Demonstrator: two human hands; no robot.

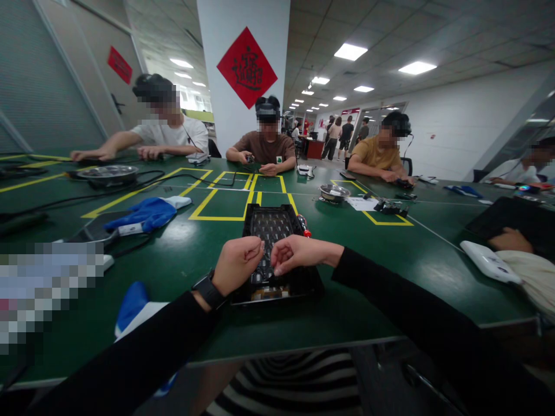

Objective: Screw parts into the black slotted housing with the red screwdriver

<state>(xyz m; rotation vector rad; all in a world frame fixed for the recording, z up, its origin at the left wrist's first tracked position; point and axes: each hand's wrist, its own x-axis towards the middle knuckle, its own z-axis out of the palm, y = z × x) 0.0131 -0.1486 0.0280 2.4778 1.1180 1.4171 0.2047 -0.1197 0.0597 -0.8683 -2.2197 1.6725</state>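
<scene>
A black open device casing [310,283] lies on the green table in front of me, with rows of dark cells or slots inside and a tan strip at its near end. Over its left side is my left hand [237,263], fingers curled in, a dark watch on the wrist. My right hand [292,254] is above the casing's middle, its fingers bent and thumb pressed near them. Anything between the fingers of either hand is too small or hidden to name. A red and clear object [304,225] sits beside the casing's right edge.
Blue-and-white gloves [150,214] lie at the left, another glove [132,306] nearer me. Yellow tape marks the green table [208,242]. Round metal parts [333,193] and a white device [489,261] stand around. Several people sit around the table; a person's hand [511,240] is at the right.
</scene>
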